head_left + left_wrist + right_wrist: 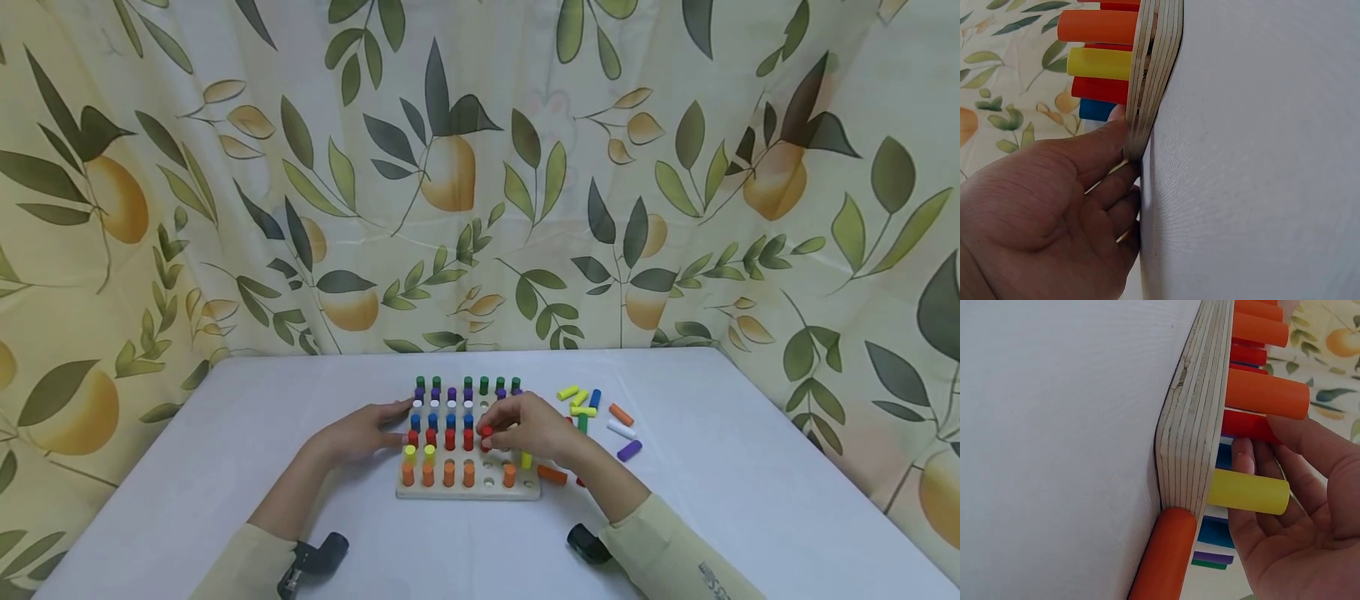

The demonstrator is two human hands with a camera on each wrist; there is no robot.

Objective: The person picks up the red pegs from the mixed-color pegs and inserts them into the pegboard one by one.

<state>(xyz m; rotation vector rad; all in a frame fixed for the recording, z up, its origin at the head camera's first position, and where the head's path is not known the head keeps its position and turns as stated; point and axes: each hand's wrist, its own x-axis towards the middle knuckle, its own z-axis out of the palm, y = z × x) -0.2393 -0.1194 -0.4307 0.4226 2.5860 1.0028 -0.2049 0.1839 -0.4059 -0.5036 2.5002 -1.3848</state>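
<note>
A pale wooden pegboard (pixel 468 492) carries rows of coloured pegs, green at the far side and orange nearest. My left hand (pixel 354 433) rests against its left edge, thumb and index finger spread apart; in the left wrist view the thumb lies over the layered edge near a blue peg (pixel 1096 110). With thumb and fingertips, my right hand (pixel 528 425) pinches a red peg (pixel 1249 426), upright at the board in the red row. A yellow peg (pixel 1250 492) stands in front of the right palm. Part of the board's right side is hidden behind that hand.
Loose pegs lie on the white table (pixel 465 550) right of the board, among them a purple peg (pixel 630 451), a white peg (pixel 622 429) and an orange peg (pixel 552 474) close to the board's corner. A patterned curtain (pixel 480 250) hangs behind the table.
</note>
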